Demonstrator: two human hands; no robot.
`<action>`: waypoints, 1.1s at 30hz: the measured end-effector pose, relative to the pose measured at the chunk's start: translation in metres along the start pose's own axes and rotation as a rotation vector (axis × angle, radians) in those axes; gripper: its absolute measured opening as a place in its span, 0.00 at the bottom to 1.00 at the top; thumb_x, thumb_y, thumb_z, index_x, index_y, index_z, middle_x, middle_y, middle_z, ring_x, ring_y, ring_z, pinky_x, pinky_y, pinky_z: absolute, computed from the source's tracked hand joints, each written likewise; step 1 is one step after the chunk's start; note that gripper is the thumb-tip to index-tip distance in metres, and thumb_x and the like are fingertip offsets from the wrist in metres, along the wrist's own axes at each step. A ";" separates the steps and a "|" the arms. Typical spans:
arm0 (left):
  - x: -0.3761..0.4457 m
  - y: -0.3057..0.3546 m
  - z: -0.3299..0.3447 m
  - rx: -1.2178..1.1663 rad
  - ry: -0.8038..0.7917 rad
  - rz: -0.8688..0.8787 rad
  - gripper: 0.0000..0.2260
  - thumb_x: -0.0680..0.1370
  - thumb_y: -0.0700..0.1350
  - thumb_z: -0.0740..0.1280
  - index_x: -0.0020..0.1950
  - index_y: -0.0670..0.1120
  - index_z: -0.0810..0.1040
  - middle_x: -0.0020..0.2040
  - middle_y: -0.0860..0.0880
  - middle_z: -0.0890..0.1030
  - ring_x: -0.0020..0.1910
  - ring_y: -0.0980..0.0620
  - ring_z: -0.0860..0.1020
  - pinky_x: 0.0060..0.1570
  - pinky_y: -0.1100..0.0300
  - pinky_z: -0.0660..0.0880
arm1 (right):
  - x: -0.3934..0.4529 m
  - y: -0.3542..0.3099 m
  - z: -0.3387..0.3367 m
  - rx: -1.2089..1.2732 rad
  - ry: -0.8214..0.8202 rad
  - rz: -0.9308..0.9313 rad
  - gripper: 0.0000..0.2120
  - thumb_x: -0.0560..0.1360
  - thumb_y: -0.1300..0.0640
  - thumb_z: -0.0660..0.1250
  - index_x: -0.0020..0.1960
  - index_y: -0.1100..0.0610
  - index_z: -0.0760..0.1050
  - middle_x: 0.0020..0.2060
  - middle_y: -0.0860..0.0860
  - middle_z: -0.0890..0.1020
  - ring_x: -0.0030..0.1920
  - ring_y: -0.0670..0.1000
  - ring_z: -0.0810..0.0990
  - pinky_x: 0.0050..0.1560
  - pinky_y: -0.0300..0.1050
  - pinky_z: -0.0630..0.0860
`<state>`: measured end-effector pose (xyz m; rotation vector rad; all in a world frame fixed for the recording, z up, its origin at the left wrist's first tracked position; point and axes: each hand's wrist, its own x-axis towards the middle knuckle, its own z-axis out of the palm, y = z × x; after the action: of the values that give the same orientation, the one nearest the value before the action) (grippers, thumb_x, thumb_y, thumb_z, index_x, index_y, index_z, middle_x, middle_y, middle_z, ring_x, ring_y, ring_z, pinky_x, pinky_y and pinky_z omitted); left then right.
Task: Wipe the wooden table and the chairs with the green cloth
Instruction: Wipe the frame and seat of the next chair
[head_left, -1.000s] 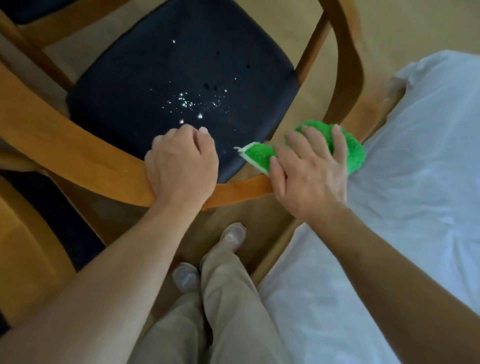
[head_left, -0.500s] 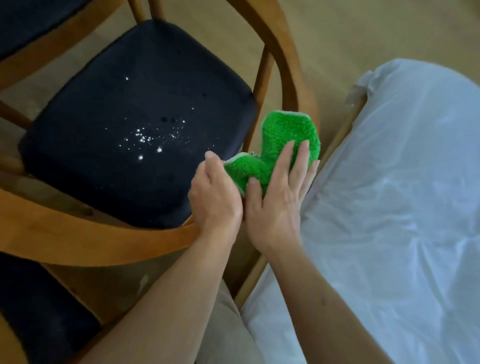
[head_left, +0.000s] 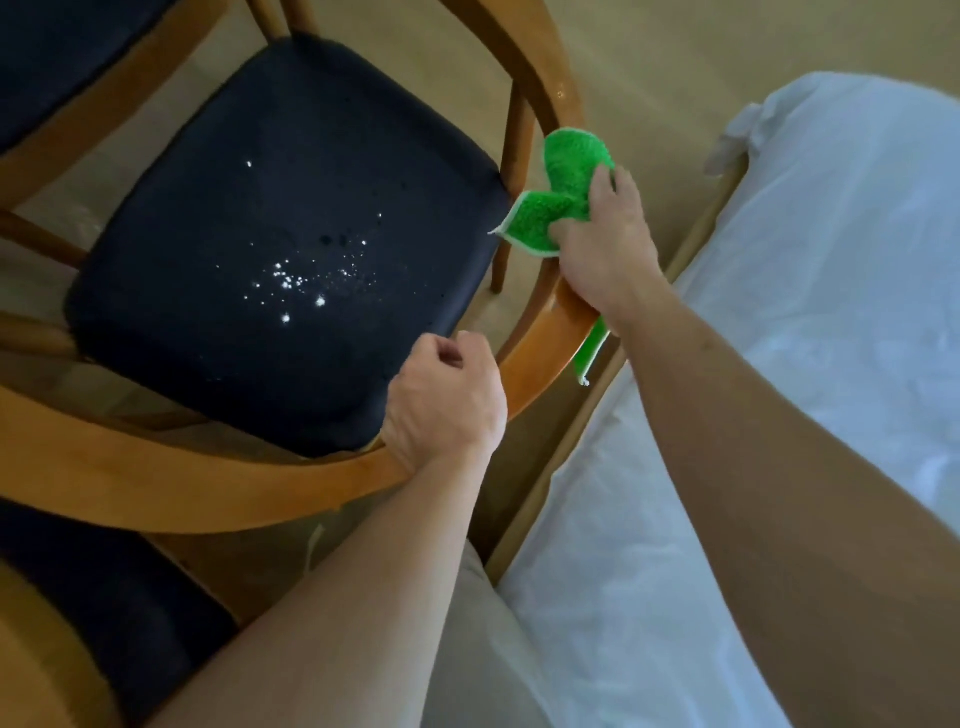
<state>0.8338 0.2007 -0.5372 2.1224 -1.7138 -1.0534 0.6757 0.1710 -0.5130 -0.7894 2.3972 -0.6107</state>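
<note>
Taking the dark seat cushion (head_left: 280, 244) of the chair as the landmark: on it, near its middle, sits a scatter of small white specks (head_left: 296, 283). Just below and to the right of the cushion, the left hand (head_left: 444, 410) rests on the curved wooden rail (head_left: 208, 483) of the chair, fingers curled over the rail's inner edge, apparently steadying it. Further right of the cushion, past its right edge, the green cloth (head_left: 558, 202) is bunched over the same rail where it bends upward. The right hand (head_left: 608, 244) grips the cloth, fingers clamped round it and pressing it against the wood; one tail of the cloth hangs down below the rail. To the right of the chair lies something draped in a white sheet (head_left: 805, 364).

The step in hand looks like wiping the chair's rail. The next move probably calls for sliding the cloth along the curve while the left hand braces the chair. The specks on the cushion look unwiped and may need a pass.
</note>
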 end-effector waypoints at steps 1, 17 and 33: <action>0.000 0.000 0.000 0.010 0.004 -0.003 0.11 0.76 0.57 0.58 0.36 0.56 0.70 0.30 0.57 0.73 0.29 0.59 0.70 0.28 0.66 0.56 | -0.006 0.001 0.000 0.008 -0.015 -0.010 0.35 0.78 0.57 0.59 0.79 0.58 0.45 0.79 0.50 0.47 0.73 0.54 0.61 0.66 0.40 0.58; 0.004 0.000 0.002 0.080 0.003 -0.025 0.13 0.72 0.56 0.54 0.33 0.53 0.71 0.29 0.56 0.74 0.30 0.58 0.73 0.29 0.63 0.61 | -0.047 0.004 0.002 -0.095 -0.071 -0.172 0.25 0.83 0.56 0.53 0.76 0.65 0.56 0.78 0.56 0.48 0.78 0.57 0.45 0.76 0.59 0.50; 0.041 0.171 0.075 0.119 -0.086 -0.217 0.17 0.82 0.54 0.47 0.52 0.49 0.73 0.42 0.54 0.70 0.34 0.60 0.66 0.32 0.65 0.60 | 0.192 -0.042 -0.023 0.073 -0.520 -0.171 0.38 0.81 0.58 0.57 0.78 0.54 0.33 0.78 0.56 0.46 0.77 0.55 0.53 0.72 0.46 0.53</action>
<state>0.6580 0.1321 -0.5088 2.4159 -1.6490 -1.1402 0.5471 0.0229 -0.5382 -0.9894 1.8392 -0.4826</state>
